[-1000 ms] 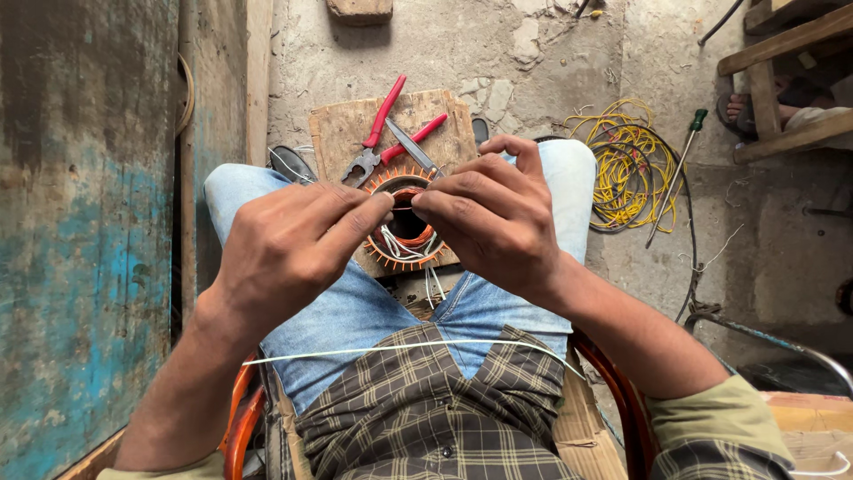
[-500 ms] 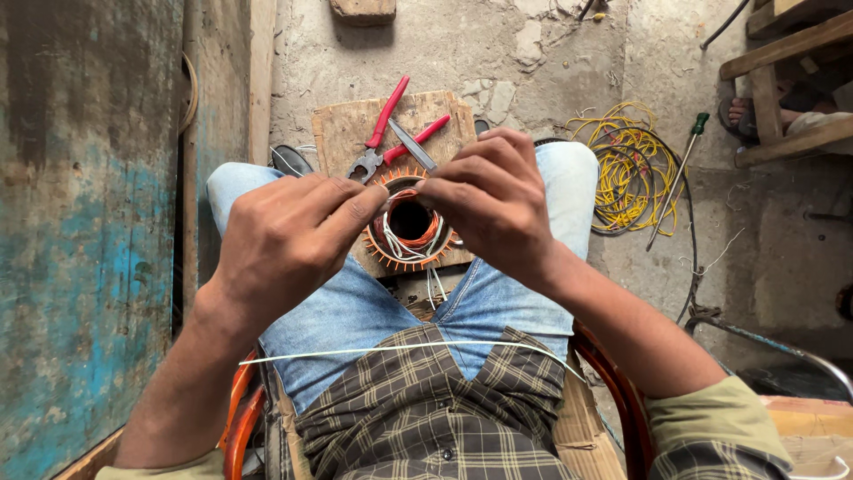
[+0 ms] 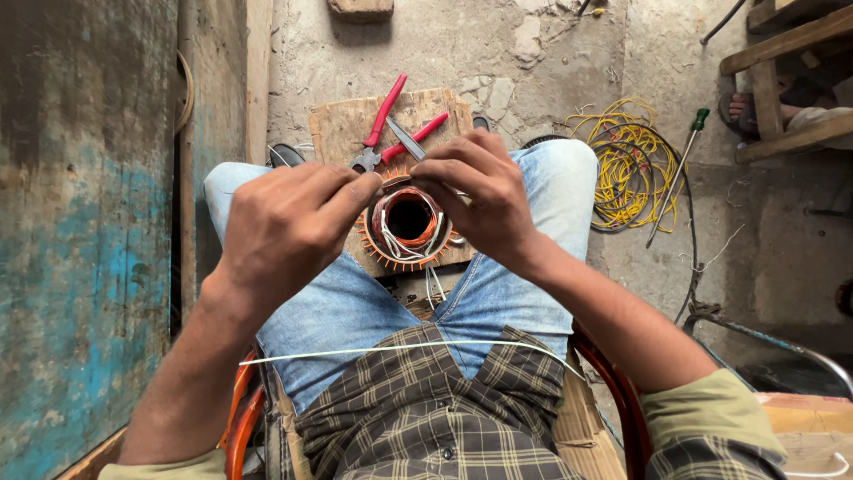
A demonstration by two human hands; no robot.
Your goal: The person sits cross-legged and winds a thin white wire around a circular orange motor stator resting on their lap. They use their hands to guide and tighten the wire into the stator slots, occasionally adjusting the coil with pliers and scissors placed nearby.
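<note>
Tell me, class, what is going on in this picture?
A seated person works on a motor stator with copper windings, resting on a wooden board between the knees. The left hand and right hand pinch at its rim from either side. Red-handled pliers lie on the board; yellow wire and a screwdriver lie on the floor.

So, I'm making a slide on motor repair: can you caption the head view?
Both hands, left hand and right hand, work at a copper-wound stator on a wooden board, red-handled pliers beside.

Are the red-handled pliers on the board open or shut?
Open: the red-handled pliers lie on the wooden board with their two handles spread apart.
</note>
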